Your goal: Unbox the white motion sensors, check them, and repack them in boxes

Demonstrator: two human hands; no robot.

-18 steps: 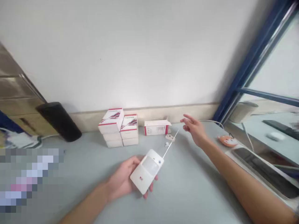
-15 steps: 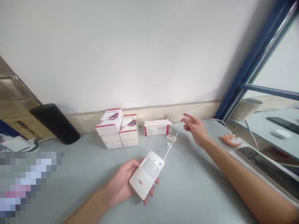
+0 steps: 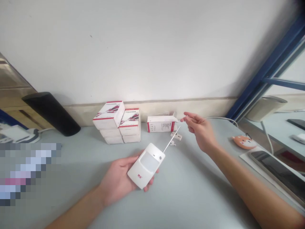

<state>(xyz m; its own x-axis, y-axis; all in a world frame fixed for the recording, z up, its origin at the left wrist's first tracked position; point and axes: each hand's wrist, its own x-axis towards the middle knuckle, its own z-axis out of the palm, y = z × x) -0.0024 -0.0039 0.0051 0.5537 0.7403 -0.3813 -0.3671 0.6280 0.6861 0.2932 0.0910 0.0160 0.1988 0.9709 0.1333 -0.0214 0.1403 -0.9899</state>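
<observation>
Where the grey bench (image 3: 190,197) meets the white wall (image 3: 143,47), a beige skirting strip (image 3: 190,108) forms its far edge. A blue window frame (image 3: 269,68) closes off the far right, and a wooden cabinet (image 3: 11,95) stands at far left. Open bench runs across the near middle, with more to the right of the sensor, below the right forearm.

Dark-screened tablet (image 3: 278,171), one, lies on a pale sheet (image 3: 259,168) at the right edge of the bench. Black cylinder (image 3: 51,114), one, lies on its side at far left, against the wall. A pixelated patch (image 3: 28,171) hides the near left of the bench.

White cardboard boxes with red trim, six: five stacked (image 3: 116,122) in two piles of three and two, and one open box (image 3: 162,124) lying just right of them, by the skirting.

White motion sensor (image 3: 149,165), one, sits in the left grip (image 3: 116,181), near the middle of the bench, with the fingers curled under its edges and its lens facing up. Thin white wire (image 3: 168,145), one, rises from the sensor's far corner toward the right grip (image 3: 200,132), which hangs above the bench. The right fingertips (image 3: 183,118) close together at the wire's far end; whether they clamp it cannot be told.

Small white fittings, two (image 3: 176,136), lie under the wire. Orange fox-faced trinket (image 3: 244,142), one, lies near the tablet.
</observation>
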